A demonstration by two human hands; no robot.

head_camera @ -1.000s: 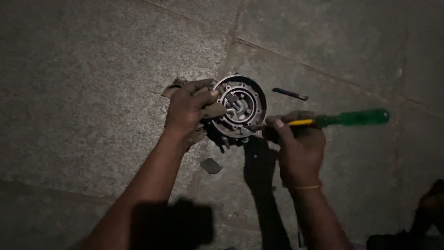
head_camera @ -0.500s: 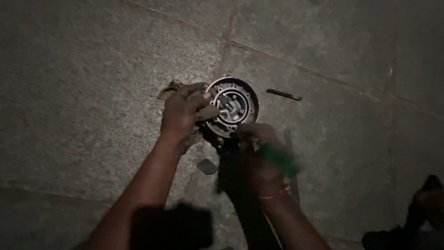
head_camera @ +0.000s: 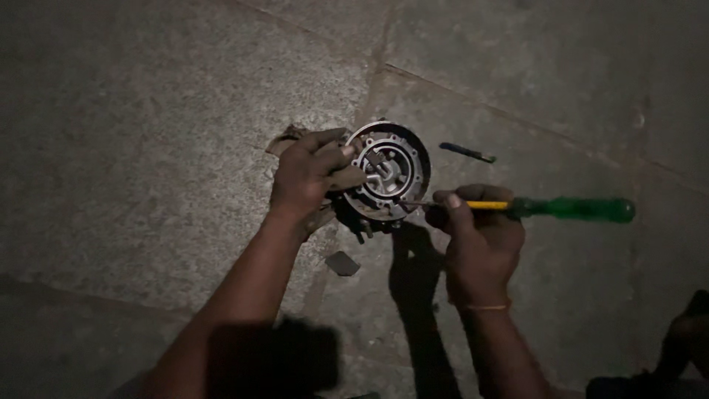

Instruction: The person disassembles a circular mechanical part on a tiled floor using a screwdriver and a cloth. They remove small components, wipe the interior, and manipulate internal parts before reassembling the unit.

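Left hand [head_camera: 310, 176] clamping round metal plate assembly [head_camera: 388, 171] at its 9 o'clock edge, pinning it on stone floor [head_camera: 148, 111]; right hand [head_camera: 476, 233] wrapping closed around screwdriver [head_camera: 546, 207] near shaft, green handle pointing toward 3 o'clock; tip meeting plate at about 5 o'clock; judging step as working 1 fastener or prying at rim; next move calling for steady plate and tip seated square; small dark tool [head_camera: 467, 152] lying at 2 o'clock of plate; grey scrap [head_camera: 342, 263] at 7 o'clock.

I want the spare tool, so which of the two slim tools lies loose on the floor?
The small dark blue tool beyond the round metal part; the green-handled screwdriver is in the right hand.
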